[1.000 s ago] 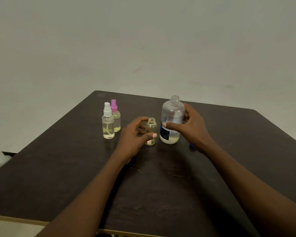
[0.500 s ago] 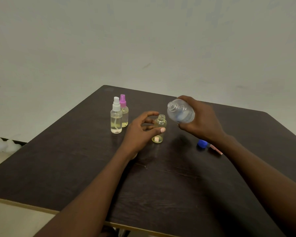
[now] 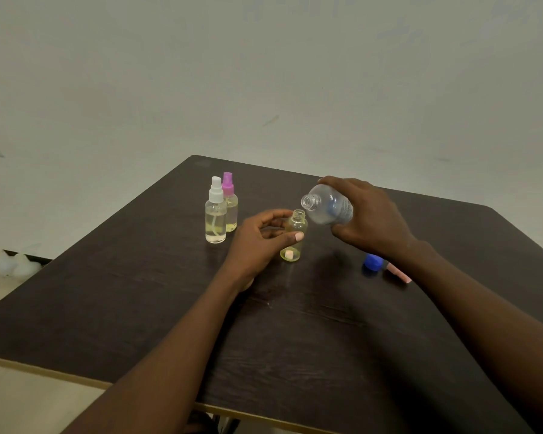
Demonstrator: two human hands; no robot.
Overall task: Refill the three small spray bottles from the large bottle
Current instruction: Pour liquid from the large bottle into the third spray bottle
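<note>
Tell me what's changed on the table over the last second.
The right hand lifted the large bottle off the table and tipped it, mouth toward the open small bottle. The left hand still holds that small bottle upright. The white-capped bottle, pink-capped bottle and blue cap stayed put.

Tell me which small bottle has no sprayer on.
The open bottle in the left hand, beside the large bottle the right hand grips: bare neck. The white-topped bottle and pink-topped bottle have sprayers on.
</note>
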